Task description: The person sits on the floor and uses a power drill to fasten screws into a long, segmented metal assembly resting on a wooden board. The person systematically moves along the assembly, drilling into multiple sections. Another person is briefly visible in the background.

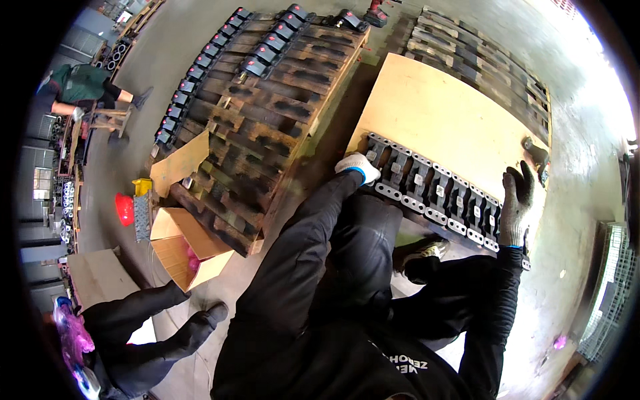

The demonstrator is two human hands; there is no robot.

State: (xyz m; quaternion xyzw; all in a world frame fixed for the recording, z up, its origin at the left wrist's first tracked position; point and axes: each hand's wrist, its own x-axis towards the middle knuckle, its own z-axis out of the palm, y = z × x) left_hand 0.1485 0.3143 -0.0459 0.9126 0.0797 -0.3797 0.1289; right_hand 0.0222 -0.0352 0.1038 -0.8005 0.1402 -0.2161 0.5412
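A row of black metal link-like parts (438, 191) with pale, two-holed end plates lies along the near edge of a tan board (427, 110). At the row's left end, my left hand (357, 167), in a white glove, is closed against the end part; its fingertips are partly hidden. My right hand (517, 208), in a grey-and-white glove, lies over the right end of the row with its fingers stretched out towards the far side. What its palm touches is hidden.
On the left, a wooden pallet (267, 143) bears rows of black parts with red marks (270, 50). A red power drill (375, 13) stands beyond it. Nearby are an open cardboard box (179, 250) and a red bowl-shaped thing (125, 209). Other people's legs (143, 327) show lower left.
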